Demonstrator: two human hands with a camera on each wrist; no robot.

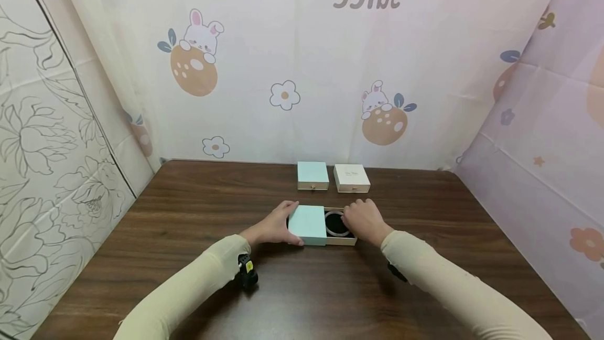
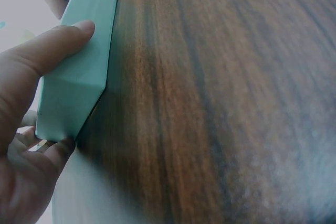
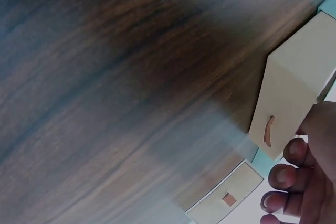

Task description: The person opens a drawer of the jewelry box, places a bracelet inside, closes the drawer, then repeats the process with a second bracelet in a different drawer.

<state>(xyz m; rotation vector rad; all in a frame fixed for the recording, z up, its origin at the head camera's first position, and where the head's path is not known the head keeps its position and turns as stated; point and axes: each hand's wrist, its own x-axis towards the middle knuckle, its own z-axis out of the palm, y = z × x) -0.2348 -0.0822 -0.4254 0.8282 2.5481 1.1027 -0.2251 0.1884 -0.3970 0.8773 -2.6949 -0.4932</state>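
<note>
A mint-green box sleeve point(image 1: 307, 223) lies on the table with its cream drawer point(image 1: 341, 242) drawn partly out to the right. Inside the drawer, a silver ring-shaped bangle point(image 1: 329, 228) rests on black lining. My left hand point(image 1: 275, 224) grips the sleeve from its left end, thumb along the near side and fingers round the far side. At the drawer's right end, my right hand point(image 1: 365, 220) holds the drawer with curled fingers, close to the bangle's edge. Its thumb tip is hidden. A small tan pull tab point(image 3: 269, 131) stands free on the drawer's end.
Behind the hands stand a second mint-green box point(image 1: 313, 173) and a white box point(image 1: 351, 176), both with their drawers closed. Printed curtains point(image 1: 283, 30) rise behind and beside the dark wooden table point(image 1: 198, 193).
</note>
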